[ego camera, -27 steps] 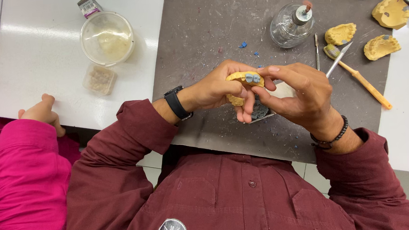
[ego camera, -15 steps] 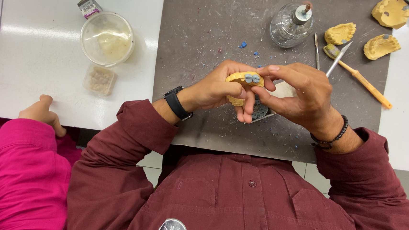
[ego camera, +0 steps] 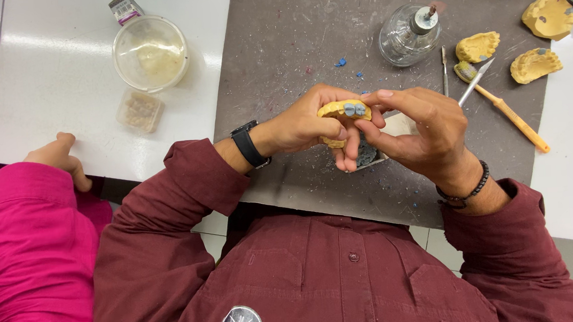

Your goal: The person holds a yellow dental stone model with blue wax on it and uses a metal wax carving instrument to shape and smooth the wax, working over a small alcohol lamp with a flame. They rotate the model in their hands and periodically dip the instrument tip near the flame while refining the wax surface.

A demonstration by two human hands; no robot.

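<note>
Yellow plaster filled our fingers: we held a tooth model (ego camera: 345, 112) up off the grey mat (ego camera: 292, 46), close under our eyes, so the small grey pieces set on its top edge faced us. Our left hand (ego camera: 307, 122) closed around its left end, thumb underneath, steadying it, while our right hand (ego camera: 419, 128) pinched the other end between fingertip and thumb; both grips were shut on the model, none of it resting on the surface (ego camera: 59, 76). A small dish of dark material (ego camera: 368, 154) sat just beneath our hands, near enough to reach without shifting. Off to the right, an orange-handled knife (ego camera: 508, 115) lay beside three more yellow casts (ego camera: 478, 47), and a glass spirit lamp (ego camera: 411, 34) stood near them, unlit as far as we could tell. On the white surface to the left stood a clear tub (ego camera: 150, 53) and a small lidded box (ego camera: 140, 111). Another person's hand (ego camera: 58, 157), in a pink sleeve, rested on that edge, well apart from ours.
</note>
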